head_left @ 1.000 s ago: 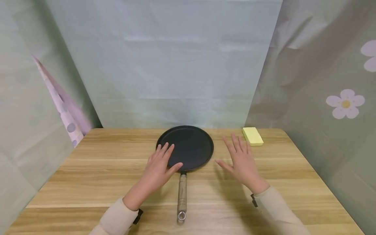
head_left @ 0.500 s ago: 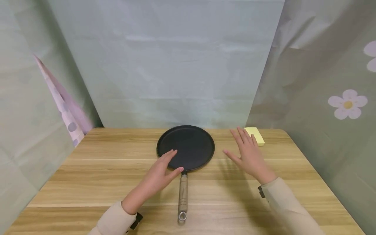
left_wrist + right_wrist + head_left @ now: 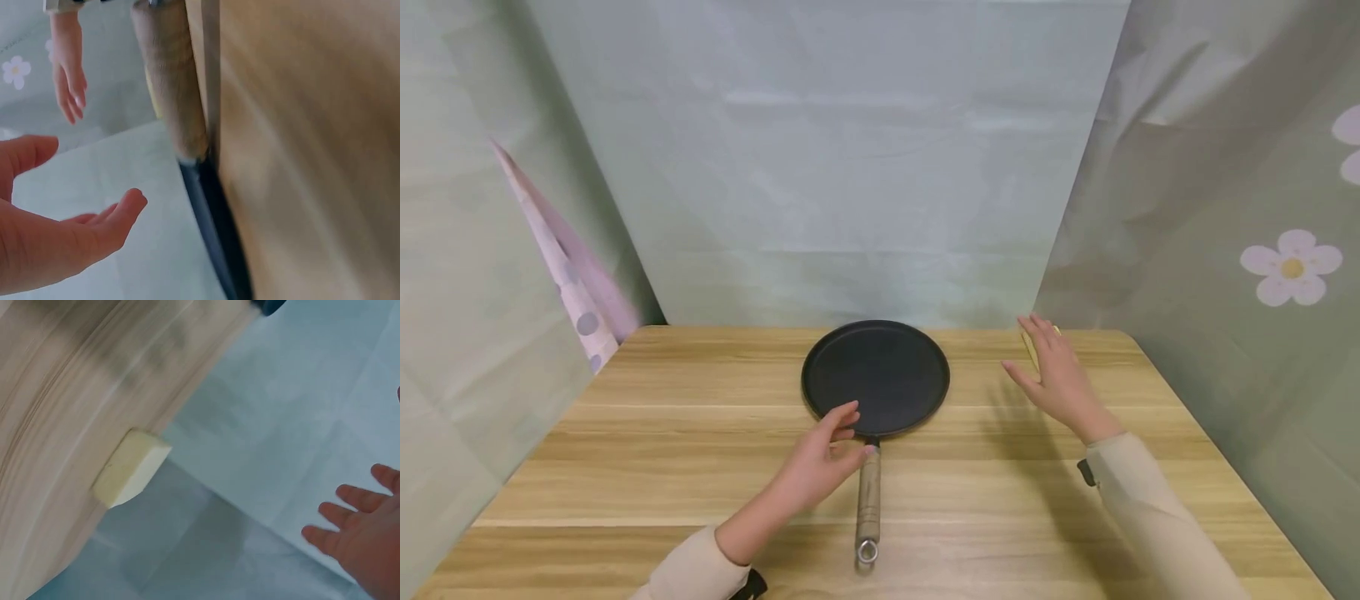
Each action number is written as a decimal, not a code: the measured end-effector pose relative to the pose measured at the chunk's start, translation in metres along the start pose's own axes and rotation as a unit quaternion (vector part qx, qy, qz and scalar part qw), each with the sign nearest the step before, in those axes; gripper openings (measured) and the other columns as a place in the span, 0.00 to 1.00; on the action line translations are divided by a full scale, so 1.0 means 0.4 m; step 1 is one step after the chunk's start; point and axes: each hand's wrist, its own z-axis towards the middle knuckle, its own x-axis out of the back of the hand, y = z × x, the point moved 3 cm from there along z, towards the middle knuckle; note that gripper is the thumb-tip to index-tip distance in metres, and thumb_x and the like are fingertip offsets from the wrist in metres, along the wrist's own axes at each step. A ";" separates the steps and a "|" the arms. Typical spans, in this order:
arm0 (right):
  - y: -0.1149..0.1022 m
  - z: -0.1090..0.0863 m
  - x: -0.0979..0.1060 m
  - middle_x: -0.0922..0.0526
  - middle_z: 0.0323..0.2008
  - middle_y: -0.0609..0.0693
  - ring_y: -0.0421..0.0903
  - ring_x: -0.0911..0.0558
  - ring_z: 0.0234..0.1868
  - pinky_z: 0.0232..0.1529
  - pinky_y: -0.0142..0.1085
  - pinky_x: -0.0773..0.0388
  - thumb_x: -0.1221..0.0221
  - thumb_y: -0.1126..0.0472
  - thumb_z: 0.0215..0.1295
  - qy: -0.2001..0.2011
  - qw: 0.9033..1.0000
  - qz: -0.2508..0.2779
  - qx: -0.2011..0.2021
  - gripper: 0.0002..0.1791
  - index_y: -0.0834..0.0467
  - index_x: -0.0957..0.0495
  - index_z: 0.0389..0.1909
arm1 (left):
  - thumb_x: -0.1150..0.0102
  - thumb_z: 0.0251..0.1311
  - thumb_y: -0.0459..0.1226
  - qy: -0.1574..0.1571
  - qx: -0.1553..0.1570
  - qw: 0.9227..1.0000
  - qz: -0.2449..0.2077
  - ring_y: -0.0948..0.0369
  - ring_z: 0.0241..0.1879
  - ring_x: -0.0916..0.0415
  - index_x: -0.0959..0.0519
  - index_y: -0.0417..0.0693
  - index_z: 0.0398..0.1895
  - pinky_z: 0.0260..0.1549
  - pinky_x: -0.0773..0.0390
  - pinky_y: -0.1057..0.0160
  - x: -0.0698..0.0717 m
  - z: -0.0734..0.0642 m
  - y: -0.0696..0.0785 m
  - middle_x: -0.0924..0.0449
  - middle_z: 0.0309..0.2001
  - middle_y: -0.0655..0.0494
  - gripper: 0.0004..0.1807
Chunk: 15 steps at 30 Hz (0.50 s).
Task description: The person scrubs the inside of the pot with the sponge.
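Note:
A flat black pan (image 3: 887, 367) lies on the table, its wooden handle (image 3: 868, 500) toward me. My left hand (image 3: 816, 467) hovers beside and above the handle, thumb and fingers loosely bent with a gap between them. The left wrist view shows this hand (image 3: 69, 244) apart from the handle (image 3: 172, 81). Over at the far right, my right hand (image 3: 1062, 383) hangs above a yellow sponge and hides most of it in the head view. Seen from the right wrist, the sponge (image 3: 128, 465) sits near the table edge, and the right hand (image 3: 369, 534) is spread, holding nothing.
The wooden table (image 3: 647, 450) ends at a back edge against a pale hanging sheet (image 3: 850, 167). Cloth also hangs on both sides, with a printed flower (image 3: 1291, 267) at the right. The pan's far rim lies close to the back edge.
My left hand has drawn back from over the pan toward the handle, its fingers bending more. My right hand has moved right and forward over the sponge. Pan and sponge stay put.

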 end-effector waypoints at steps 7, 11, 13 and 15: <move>0.052 0.015 0.005 0.51 0.72 0.67 0.68 0.51 0.71 0.65 0.66 0.50 0.42 0.54 0.68 -0.024 0.998 0.051 -0.018 0.38 0.63 0.48 0.72 | 0.37 0.58 0.32 0.004 0.054 0.996 -0.064 0.40 0.58 0.31 0.37 0.32 0.66 0.49 0.21 0.50 -0.016 -0.017 -0.011 0.32 0.61 0.34 0.34; 0.080 0.024 0.005 0.53 0.73 0.65 0.67 0.52 0.72 0.66 0.66 0.51 0.43 0.55 0.69 -0.031 0.997 0.066 -0.035 0.38 0.63 0.49 0.73 | 0.37 0.58 0.32 0.010 0.083 0.993 -0.079 0.40 0.57 0.31 0.37 0.32 0.66 0.44 0.20 0.50 -0.025 -0.019 -0.023 0.32 0.61 0.34 0.33; 0.094 0.028 0.005 0.54 0.73 0.65 0.66 0.53 0.72 0.66 0.66 0.51 0.44 0.55 0.69 -0.035 0.996 0.073 -0.039 0.38 0.64 0.50 0.73 | 0.38 0.58 0.31 0.010 0.096 0.991 -0.089 0.40 0.57 0.30 0.37 0.31 0.66 0.44 0.20 0.51 -0.031 -0.019 -0.030 0.31 0.61 0.34 0.33; 0.109 0.032 0.003 0.55 0.74 0.65 0.66 0.53 0.72 0.66 0.66 0.52 0.45 0.55 0.70 -0.037 0.995 0.078 -0.044 0.38 0.63 0.51 0.73 | 0.39 0.57 0.29 0.009 0.104 0.990 -0.097 0.40 0.56 0.30 0.38 0.30 0.66 0.46 0.20 0.51 -0.037 -0.019 -0.038 0.32 0.60 0.33 0.33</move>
